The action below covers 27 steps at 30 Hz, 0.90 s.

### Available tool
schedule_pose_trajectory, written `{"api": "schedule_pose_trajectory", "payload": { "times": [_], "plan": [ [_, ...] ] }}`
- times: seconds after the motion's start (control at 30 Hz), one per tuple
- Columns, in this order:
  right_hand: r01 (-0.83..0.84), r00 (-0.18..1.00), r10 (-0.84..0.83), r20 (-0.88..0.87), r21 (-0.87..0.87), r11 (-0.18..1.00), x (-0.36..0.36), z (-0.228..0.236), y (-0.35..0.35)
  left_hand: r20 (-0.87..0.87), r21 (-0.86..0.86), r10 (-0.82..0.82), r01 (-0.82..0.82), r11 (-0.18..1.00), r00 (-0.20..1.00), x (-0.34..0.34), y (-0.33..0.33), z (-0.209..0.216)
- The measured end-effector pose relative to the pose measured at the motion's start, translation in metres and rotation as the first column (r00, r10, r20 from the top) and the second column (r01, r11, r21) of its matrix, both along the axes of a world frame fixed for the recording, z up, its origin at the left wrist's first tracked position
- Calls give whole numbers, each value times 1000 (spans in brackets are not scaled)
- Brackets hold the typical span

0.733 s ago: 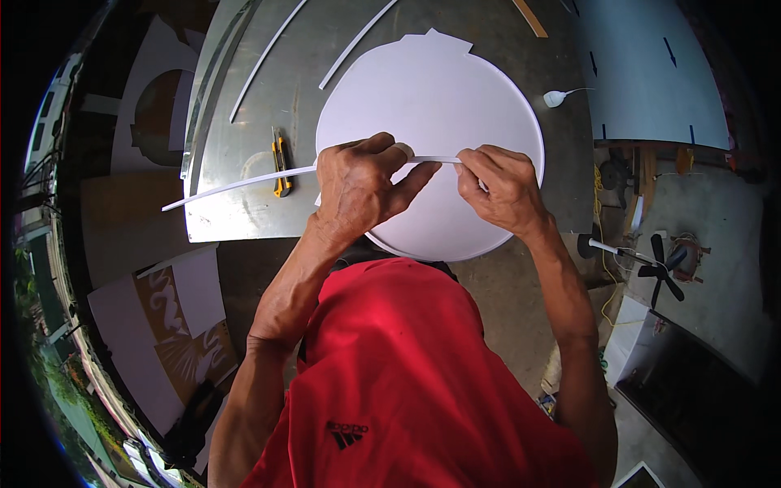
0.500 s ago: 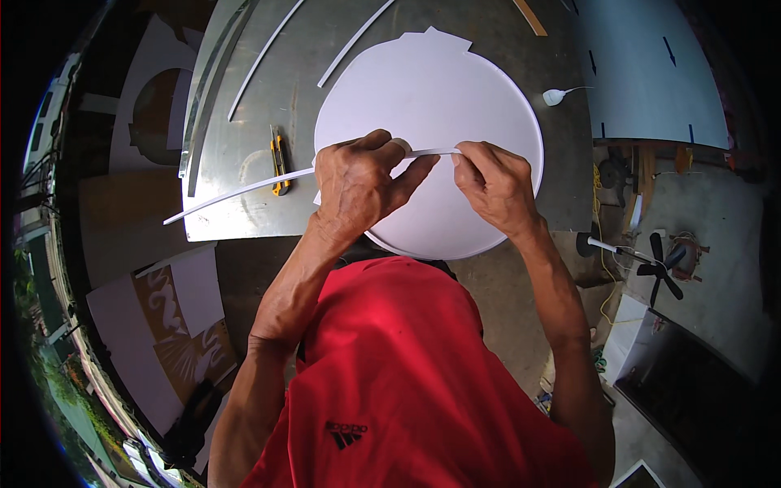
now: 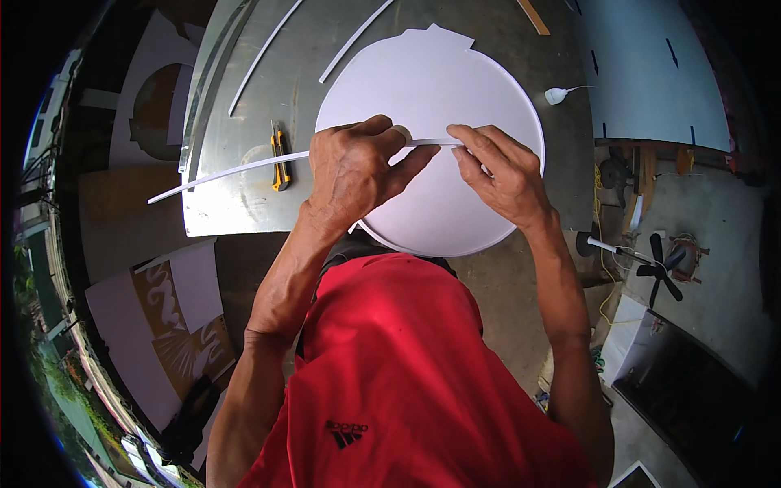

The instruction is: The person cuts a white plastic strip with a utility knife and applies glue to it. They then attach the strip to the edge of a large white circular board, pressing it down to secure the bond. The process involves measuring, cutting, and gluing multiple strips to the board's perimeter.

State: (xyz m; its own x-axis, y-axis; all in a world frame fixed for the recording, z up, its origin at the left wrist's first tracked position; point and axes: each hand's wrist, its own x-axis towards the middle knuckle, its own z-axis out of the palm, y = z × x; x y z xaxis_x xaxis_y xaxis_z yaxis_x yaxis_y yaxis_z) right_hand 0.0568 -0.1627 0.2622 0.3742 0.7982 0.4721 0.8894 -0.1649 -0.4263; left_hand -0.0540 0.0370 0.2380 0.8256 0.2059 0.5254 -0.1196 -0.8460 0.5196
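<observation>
A long, thin white strip (image 3: 244,168) runs through my two hands, above a large round white panel (image 3: 431,89). My left hand (image 3: 354,163) is closed round the strip, and its free length sticks out to the left in a gentle curve. At the strip's right end, my right hand (image 3: 503,171) pinches it between thumb and fingers. The panel has a thin raised rim along its right and near edges and a notched tab at its far edge. It overhangs the near edge of the metal table (image 3: 244,195).
A yellow utility knife (image 3: 280,159) lies left of the panel. Two more white strips (image 3: 264,57) (image 3: 355,39) rest farther back. A small white squeeze bottle (image 3: 555,96) with a thin nozzle stands at the right. A black fan (image 3: 659,271) sits on the right.
Both hands have shifted slightly away from me with the strip, and its free left end has swung up and left. My right fingers have loosened and spread a little.
</observation>
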Motion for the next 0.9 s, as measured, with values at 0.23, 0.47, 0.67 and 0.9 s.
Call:
{"api": "schedule_pose_trajectory", "payload": {
  "times": [0.23, 0.47, 0.67, 0.9],
  "plan": [
    [4, 999, -4, 33, -20, 1000, 3, -4, 2, -4, -1, -11, 11, 1000, 1000, -1, -1, 0],
    [45, 999, -45, 18, 8, 999, -4, -6, 8, 23, 20, -4, 4, 1000, 1000, -2, 0, 5],
    [119, 993, -118, -25, 16, 993, -13, -16, 11, 17, -3, 27, -27, 1000, 999, -2, -2, 0],
    [26, 998, -25, -62, 9, 1000, -4, -4, 14, -20, 19, 19, -19, 1000, 1000, -2, 8, -3]
  ]
}}
